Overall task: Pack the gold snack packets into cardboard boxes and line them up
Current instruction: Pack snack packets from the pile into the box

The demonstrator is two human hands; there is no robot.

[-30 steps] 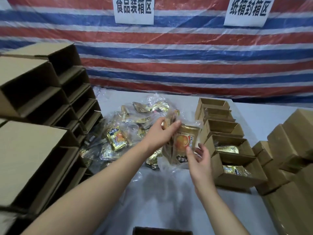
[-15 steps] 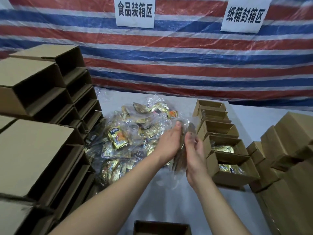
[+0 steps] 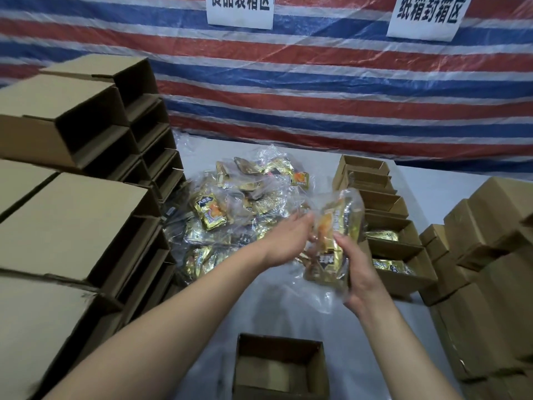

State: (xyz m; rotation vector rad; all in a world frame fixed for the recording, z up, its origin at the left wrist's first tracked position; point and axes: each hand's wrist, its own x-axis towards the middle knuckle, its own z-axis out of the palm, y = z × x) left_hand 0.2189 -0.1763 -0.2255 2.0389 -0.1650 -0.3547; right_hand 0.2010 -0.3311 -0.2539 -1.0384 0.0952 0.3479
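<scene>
Just above the counter [image 3: 202, 319], the right hand [image 3: 359, 272] grips a clear-wrapped bundle of gold snack packets [image 3: 336, 241] from its right side, fingers curled round it. The left hand [image 3: 288, 241] touches the bundle's left edge; its fingers are blurred, so I cannot tell their grip. A heap of packets [image 3: 227, 215] lies behind. Open cardboard boxes [image 3: 403, 272] stand in line just right; another open box [image 3: 279, 368] sits nearest.

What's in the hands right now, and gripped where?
The right hand grips a bundle of gold packets by its lower right edge; the left hand touches its left side.
</scene>
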